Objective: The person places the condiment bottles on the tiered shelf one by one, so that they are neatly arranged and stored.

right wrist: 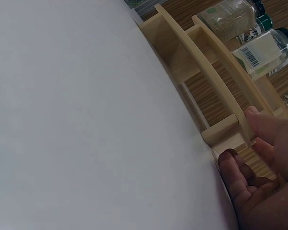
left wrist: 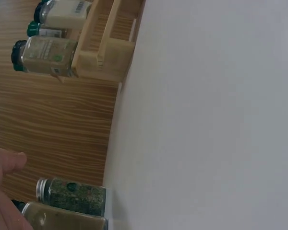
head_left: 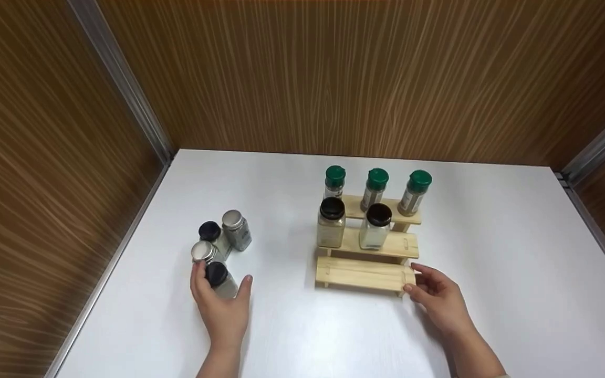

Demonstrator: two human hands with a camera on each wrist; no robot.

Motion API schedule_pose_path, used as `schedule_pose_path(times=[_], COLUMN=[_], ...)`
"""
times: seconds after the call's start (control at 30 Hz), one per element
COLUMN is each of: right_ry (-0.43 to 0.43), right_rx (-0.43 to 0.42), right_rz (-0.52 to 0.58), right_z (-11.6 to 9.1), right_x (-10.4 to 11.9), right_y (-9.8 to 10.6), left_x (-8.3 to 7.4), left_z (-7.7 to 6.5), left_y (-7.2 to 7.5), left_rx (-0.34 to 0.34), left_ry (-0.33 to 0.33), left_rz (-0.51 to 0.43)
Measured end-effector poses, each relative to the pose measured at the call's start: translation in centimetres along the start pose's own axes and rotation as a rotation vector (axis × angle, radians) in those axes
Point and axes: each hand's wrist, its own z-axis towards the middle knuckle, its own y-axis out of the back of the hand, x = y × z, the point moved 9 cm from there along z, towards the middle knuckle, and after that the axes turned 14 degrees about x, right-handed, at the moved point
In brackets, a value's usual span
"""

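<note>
A three-tier wooden spice rack [head_left: 363, 273] stands on the table, its lowest tier bare. My right hand [head_left: 441, 300] grips the right end of that tier, the thumb [right wrist: 259, 122] on its front edge. Two black-capped jars [head_left: 330, 231] stand on the middle tier and three green-capped bottles [head_left: 411, 198] on the top one. At the left, my left hand [head_left: 223, 315] reaches about a black-capped jar [head_left: 225, 286], its thumb spread away from the glass. Behind that jar are a silver-capped jar [head_left: 207, 251], a black-capped jar [head_left: 218, 239] and another silver-capped jar [head_left: 239, 233].
The white table [head_left: 292, 325] is bounded at the back by a wood-grain panel [head_left: 323, 84], with more panels at both sides. Bare tabletop lies between the jar cluster and the rack.
</note>
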Motion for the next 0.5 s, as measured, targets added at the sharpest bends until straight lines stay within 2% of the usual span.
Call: schedule_pose_path(times=[0.2,0.4,0.5], right_ry=[-0.001,-0.007,-0.011], right_rx=[0.003,0.008,0.01], right_rz=[-0.007,0.004,0.009], right_z=[-0.1,-0.1,-0.1], right_x=[0.2,0.1,0.1], right_y=[0.0,-0.1,-0.1], left_x=[-0.1,0.4,0.9], left_z=[-0.7,-0.4,-0.2], left_y=[-1.0,-2.3,-2.6], left_rx=[0.014,0.118,0.142], left_ry=[0.02,0.077,0.112], left_rz=[0.009,-0.017,-0.023])
